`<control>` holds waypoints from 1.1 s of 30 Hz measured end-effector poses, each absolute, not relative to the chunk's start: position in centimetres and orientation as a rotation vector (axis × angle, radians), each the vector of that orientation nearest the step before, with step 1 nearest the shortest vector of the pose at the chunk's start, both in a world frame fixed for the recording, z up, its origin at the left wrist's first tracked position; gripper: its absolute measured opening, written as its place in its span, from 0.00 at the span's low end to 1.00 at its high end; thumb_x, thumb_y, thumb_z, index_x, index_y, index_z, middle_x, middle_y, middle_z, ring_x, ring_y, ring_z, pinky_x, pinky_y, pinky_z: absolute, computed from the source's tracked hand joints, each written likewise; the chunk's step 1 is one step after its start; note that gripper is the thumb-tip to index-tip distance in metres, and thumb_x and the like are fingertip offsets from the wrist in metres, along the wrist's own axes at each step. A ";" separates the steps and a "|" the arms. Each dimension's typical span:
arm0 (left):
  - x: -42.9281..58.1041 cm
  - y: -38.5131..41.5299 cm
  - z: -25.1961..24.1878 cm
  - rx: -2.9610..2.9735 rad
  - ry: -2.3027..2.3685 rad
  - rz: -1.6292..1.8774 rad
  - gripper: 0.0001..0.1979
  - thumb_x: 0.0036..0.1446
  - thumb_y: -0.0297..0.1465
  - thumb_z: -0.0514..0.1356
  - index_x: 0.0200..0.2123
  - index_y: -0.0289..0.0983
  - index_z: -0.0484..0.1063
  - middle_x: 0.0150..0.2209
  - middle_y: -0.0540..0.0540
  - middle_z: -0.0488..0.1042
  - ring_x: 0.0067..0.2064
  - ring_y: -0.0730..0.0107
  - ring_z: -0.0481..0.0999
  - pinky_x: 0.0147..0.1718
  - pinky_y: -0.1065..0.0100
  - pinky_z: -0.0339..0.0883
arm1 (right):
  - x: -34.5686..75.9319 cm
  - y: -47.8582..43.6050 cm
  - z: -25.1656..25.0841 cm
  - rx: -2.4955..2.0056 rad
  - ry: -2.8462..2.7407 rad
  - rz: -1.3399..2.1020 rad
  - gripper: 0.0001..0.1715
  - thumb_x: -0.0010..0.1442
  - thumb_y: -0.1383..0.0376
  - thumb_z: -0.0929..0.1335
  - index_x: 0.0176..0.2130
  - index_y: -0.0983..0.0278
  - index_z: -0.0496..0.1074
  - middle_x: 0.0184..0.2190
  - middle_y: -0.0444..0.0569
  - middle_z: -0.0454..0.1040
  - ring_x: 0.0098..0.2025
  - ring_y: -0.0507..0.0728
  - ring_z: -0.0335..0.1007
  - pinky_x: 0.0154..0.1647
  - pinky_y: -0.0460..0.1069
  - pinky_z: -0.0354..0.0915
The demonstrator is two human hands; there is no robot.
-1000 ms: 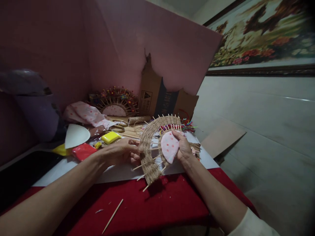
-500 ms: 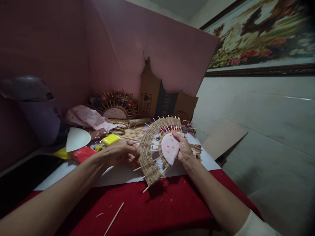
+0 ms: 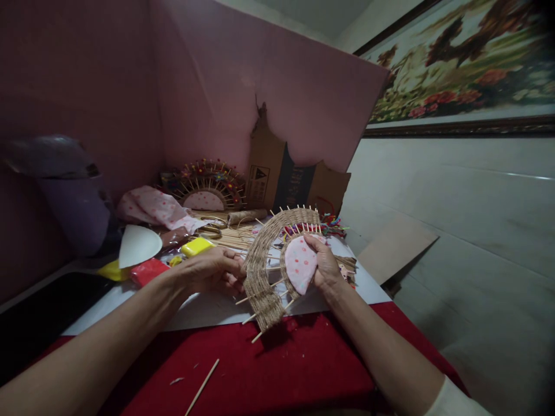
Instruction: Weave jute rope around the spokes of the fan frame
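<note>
I hold a half-round woven fan piece (image 3: 262, 271) upright over the table: a jute arc threaded on thin wooden sticks around a pink dotted fabric centre (image 3: 299, 263). My right hand (image 3: 325, 267) grips the fabric centre from its right side. Against the outer left edge of the jute weave, my left hand (image 3: 212, 271) has its fingers pinched together; what they pinch is too small to make out. The stick ends poke out below the weave toward the red cloth (image 3: 277, 370).
A finished fan with coloured beads (image 3: 203, 185) leans at the back by a torn cardboard box (image 3: 286, 173). Pink dotted fabric (image 3: 151, 205), scissors (image 3: 212, 226), loose sticks, yellow and red packets and a white half-disc (image 3: 136, 244) lie on the left. One stick (image 3: 202, 386) lies on the red cloth.
The woven piece and both hands have shifted slightly; the grip is the same.
</note>
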State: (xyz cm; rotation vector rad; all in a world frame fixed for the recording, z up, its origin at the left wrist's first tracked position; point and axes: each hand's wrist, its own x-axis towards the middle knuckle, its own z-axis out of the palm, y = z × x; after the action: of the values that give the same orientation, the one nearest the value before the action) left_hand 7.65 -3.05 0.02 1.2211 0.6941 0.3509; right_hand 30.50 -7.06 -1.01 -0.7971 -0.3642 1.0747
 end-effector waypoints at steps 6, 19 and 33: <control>7.9 -3.4 0.1 1.121 0.711 0.400 0.04 0.38 0.22 0.59 0.20 0.33 0.66 0.16 0.50 0.70 0.18 0.76 0.69 0.20 0.74 0.63 | 30.3 -7.2 -1.0 -0.794 -0.376 1.080 0.04 0.45 0.73 0.68 0.24 0.66 0.68 0.18 0.43 0.73 0.19 0.51 0.69 0.25 0.46 0.68; 7.3 -3.2 0.2 1.225 0.588 0.382 0.05 0.42 0.26 0.63 0.25 0.33 0.69 0.23 0.48 0.72 0.24 0.76 0.70 0.27 0.70 0.64 | 29.8 -7.7 -0.8 -0.820 -0.368 1.131 0.04 0.44 0.73 0.68 0.25 0.66 0.68 0.17 0.44 0.73 0.18 0.53 0.69 0.23 0.47 0.68; 7.9 -3.0 -0.2 1.205 0.649 0.685 0.06 0.40 0.28 0.64 0.25 0.32 0.72 0.24 0.49 0.71 0.24 0.77 0.67 0.24 0.74 0.63 | 28.8 -8.3 -0.7 -0.859 -0.483 1.187 0.05 0.44 0.74 0.68 0.24 0.66 0.67 0.17 0.45 0.73 0.18 0.53 0.70 0.23 0.47 0.68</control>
State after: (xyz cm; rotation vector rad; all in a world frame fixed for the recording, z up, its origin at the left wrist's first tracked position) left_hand 7.85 -2.99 -0.24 1.2046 0.6489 0.6851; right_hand 28.78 -8.29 -0.70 -0.8590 -0.4832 1.1868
